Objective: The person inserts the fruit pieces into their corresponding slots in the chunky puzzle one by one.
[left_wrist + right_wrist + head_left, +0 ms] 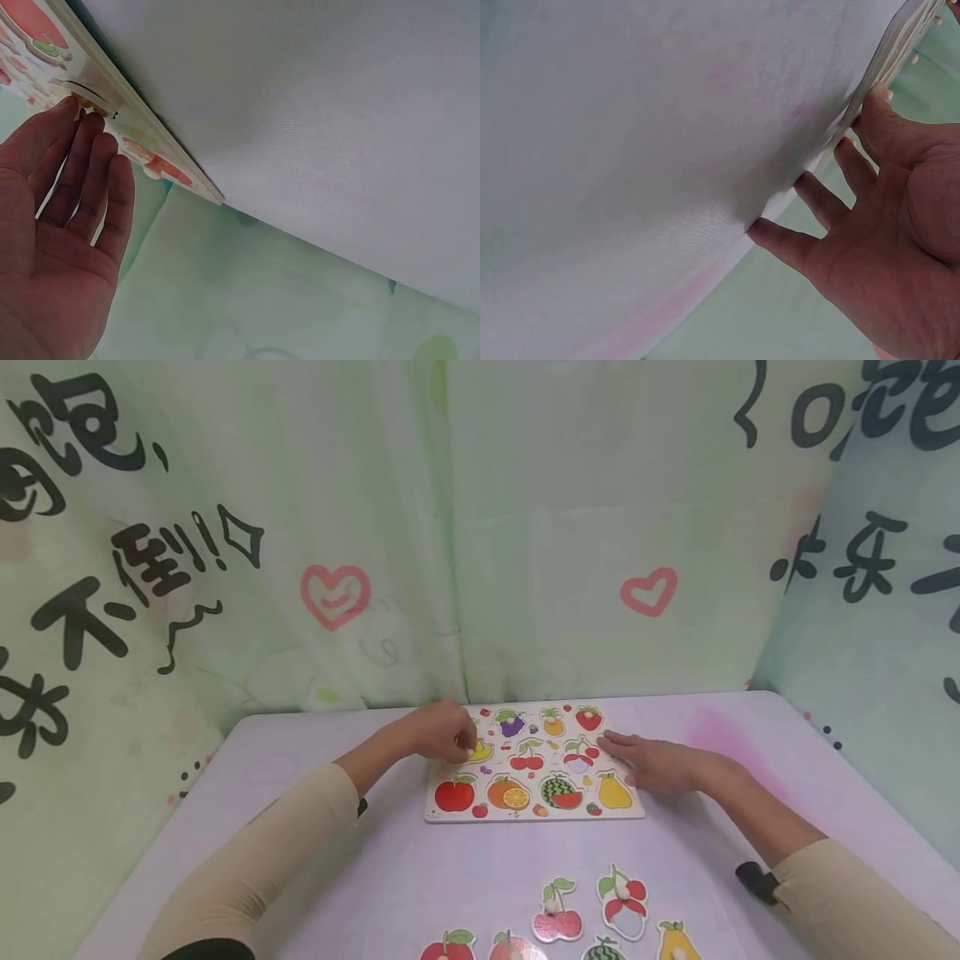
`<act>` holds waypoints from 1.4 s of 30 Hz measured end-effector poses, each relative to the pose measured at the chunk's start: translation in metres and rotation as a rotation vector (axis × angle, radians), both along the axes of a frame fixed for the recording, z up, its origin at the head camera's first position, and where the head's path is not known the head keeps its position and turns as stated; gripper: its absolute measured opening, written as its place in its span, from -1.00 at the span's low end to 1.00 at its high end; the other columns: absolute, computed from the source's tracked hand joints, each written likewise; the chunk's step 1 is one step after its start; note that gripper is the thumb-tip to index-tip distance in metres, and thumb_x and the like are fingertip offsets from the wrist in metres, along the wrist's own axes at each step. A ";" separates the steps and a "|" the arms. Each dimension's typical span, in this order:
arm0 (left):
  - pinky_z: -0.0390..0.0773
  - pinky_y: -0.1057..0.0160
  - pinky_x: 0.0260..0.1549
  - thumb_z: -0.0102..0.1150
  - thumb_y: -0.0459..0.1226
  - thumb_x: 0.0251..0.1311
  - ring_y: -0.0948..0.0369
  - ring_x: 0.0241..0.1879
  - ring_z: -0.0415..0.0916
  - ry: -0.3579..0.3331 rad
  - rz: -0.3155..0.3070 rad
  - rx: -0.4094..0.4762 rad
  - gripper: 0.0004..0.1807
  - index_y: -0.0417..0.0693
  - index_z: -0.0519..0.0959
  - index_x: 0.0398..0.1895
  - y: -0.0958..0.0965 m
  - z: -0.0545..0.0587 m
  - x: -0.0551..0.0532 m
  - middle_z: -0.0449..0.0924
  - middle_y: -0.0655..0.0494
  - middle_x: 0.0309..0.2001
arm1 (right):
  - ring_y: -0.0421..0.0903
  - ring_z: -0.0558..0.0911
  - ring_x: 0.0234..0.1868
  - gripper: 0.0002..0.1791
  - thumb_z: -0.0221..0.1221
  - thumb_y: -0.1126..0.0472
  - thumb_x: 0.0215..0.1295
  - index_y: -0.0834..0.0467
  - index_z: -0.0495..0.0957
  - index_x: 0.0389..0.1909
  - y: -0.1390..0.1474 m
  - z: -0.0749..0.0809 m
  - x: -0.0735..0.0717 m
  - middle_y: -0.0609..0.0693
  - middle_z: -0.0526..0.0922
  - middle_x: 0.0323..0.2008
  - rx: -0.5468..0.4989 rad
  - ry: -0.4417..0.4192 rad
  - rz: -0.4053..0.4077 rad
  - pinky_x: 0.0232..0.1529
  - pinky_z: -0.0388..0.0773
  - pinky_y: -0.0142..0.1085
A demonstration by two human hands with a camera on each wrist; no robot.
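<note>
A white fruit puzzle board (570, 816) lies near the back edge of the table. Over its left side, my left hand (446, 732) pinches a yellow banana piece (480, 752) between thumb and fingertips; in the left wrist view the piece is largely hidden by the fingers and looks slightly tilted against the board. My right hand (663, 766) rests at the board's right edge, its fingers (784, 244) spread and fairly straight, the thumb along the edge. Grape (512, 723), pineapple (552, 722) and strawberry (589, 719) pieces with knobs sit in the top row.
Loose knobbed pieces lie near the front: cherries (557, 920), a red and white fruit piece (624, 906), an apple (447, 950), a peach-coloured fruit (517, 949), a watermelon (604, 952) and a pear (677, 941). A green printed curtain (540, 610) hangs behind the table.
</note>
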State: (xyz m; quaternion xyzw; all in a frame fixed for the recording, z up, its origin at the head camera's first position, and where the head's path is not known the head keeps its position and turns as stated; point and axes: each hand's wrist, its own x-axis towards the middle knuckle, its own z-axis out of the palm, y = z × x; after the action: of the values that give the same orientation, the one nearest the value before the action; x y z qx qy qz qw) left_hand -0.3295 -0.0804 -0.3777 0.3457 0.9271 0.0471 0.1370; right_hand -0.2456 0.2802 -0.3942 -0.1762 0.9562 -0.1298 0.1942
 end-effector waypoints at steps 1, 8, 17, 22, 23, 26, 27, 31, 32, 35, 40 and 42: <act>0.62 0.39 -0.27 0.44 -0.18 0.26 0.28 -0.23 0.57 0.002 0.001 0.000 -0.81 0.09 0.81 -0.08 0.000 0.000 0.000 0.69 0.27 -0.29 | 0.45 0.09 0.58 -0.16 0.24 0.12 0.45 0.10 0.09 0.65 0.000 0.000 0.000 0.25 0.05 0.64 -0.001 -0.002 -0.004 0.41 0.29 0.33; 0.62 0.38 -0.27 0.44 -0.17 0.27 0.27 -0.22 0.55 0.003 0.016 -0.001 -0.84 0.10 0.81 -0.10 0.001 -0.001 0.001 0.67 0.28 -0.31 | 0.46 0.09 0.57 -0.15 0.26 0.11 0.44 0.11 0.10 0.65 0.000 0.001 0.001 0.26 0.06 0.64 -0.001 -0.005 -0.010 0.39 0.32 0.33; 0.61 0.38 -0.24 0.40 -0.19 0.30 0.25 -0.22 0.54 0.004 0.017 0.057 -0.81 0.07 0.80 -0.06 -0.002 -0.007 0.001 0.67 0.27 -0.30 | 0.45 0.11 0.57 -0.16 0.25 0.13 0.45 0.12 0.10 0.65 -0.001 0.006 0.001 0.25 0.07 0.64 0.013 0.008 0.006 0.38 0.35 0.33; 0.61 0.38 -0.22 0.40 -0.17 0.31 0.26 -0.19 0.54 -0.003 0.047 0.082 -0.79 0.06 0.79 -0.04 -0.005 -0.010 0.002 0.67 0.27 -0.27 | 0.45 0.12 0.57 -0.16 0.25 0.13 0.45 0.11 0.10 0.65 -0.001 0.006 0.000 0.25 0.07 0.64 0.021 0.009 0.015 0.38 0.35 0.32; 0.61 0.38 -0.22 0.41 -0.17 0.30 0.26 -0.19 0.54 -0.008 0.052 0.084 -0.79 0.06 0.79 -0.04 -0.005 -0.010 0.002 0.66 0.27 -0.27 | 0.46 0.12 0.56 -0.16 0.25 0.12 0.45 0.12 0.10 0.64 -0.001 0.006 0.000 0.26 0.07 0.63 0.022 0.009 0.017 0.38 0.35 0.32; 0.62 0.36 -0.21 0.41 -0.17 0.30 0.25 -0.20 0.54 -0.008 0.055 0.086 -0.80 0.06 0.79 -0.04 -0.006 -0.012 0.003 0.66 0.26 -0.28 | 0.46 0.11 0.57 -0.16 0.25 0.12 0.45 0.11 0.10 0.65 -0.002 0.003 0.000 0.26 0.07 0.63 0.018 0.001 0.013 0.39 0.34 0.32; 0.62 0.36 -0.20 0.41 -0.18 0.30 0.25 -0.20 0.54 -0.008 0.057 0.088 -0.79 0.05 0.79 -0.04 -0.005 -0.013 0.004 0.67 0.25 -0.28 | 0.45 0.10 0.57 -0.16 0.25 0.12 0.45 0.11 0.10 0.65 -0.001 0.003 0.000 0.25 0.06 0.64 0.014 -0.004 0.010 0.39 0.33 0.33; 0.62 0.35 -0.19 0.42 -0.18 0.29 0.27 -0.21 0.55 0.004 0.076 0.087 -0.78 0.05 0.79 -0.02 -0.005 -0.013 0.006 0.67 0.25 -0.26 | 0.47 0.10 0.57 -0.16 0.26 0.12 0.45 0.12 0.10 0.64 -0.001 0.002 0.000 0.27 0.06 0.63 0.001 -0.006 0.012 0.39 0.32 0.34; 0.62 0.36 -0.19 0.42 -0.17 0.29 0.28 -0.21 0.55 0.004 0.084 0.086 -0.77 0.06 0.79 -0.02 -0.005 -0.013 0.007 0.68 0.26 -0.26 | 0.47 0.10 0.57 -0.16 0.25 0.12 0.45 0.12 0.10 0.64 -0.001 0.002 0.000 0.26 0.06 0.63 -0.002 -0.008 0.013 0.39 0.31 0.34; 0.62 0.37 -0.20 0.43 -0.16 0.29 0.29 -0.21 0.55 0.016 0.094 0.081 -0.76 0.08 0.78 0.00 -0.004 -0.014 0.009 0.68 0.26 -0.24 | 0.48 0.10 0.56 -0.16 0.26 0.13 0.44 0.13 0.11 0.64 0.000 0.002 0.000 0.27 0.07 0.63 -0.004 -0.007 0.019 0.39 0.31 0.35; 0.61 0.37 -0.19 0.42 -0.16 0.29 0.30 -0.20 0.55 0.072 0.078 0.069 -0.75 0.12 0.78 0.01 -0.004 -0.014 0.012 0.70 0.25 -0.20 | 0.46 0.10 0.57 -0.17 0.25 0.12 0.45 0.13 0.11 0.64 0.001 0.001 -0.001 0.27 0.08 0.63 0.002 0.003 0.021 0.39 0.31 0.35; 0.61 0.36 -0.18 0.41 -0.16 0.29 0.30 -0.19 0.56 0.095 0.072 0.061 -0.75 0.13 0.78 0.02 -0.003 -0.014 0.014 0.71 0.24 -0.19 | 0.46 0.10 0.57 -0.16 0.25 0.11 0.45 0.12 0.11 0.64 0.001 0.000 -0.002 0.26 0.07 0.63 0.003 0.004 0.020 0.40 0.31 0.34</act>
State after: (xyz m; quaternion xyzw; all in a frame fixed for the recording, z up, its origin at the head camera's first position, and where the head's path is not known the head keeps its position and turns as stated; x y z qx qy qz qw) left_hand -0.3159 -0.0838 -0.3921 0.3179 0.9425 0.0637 0.0806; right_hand -0.2476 0.2816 -0.3944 -0.1856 0.9550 -0.1263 0.1940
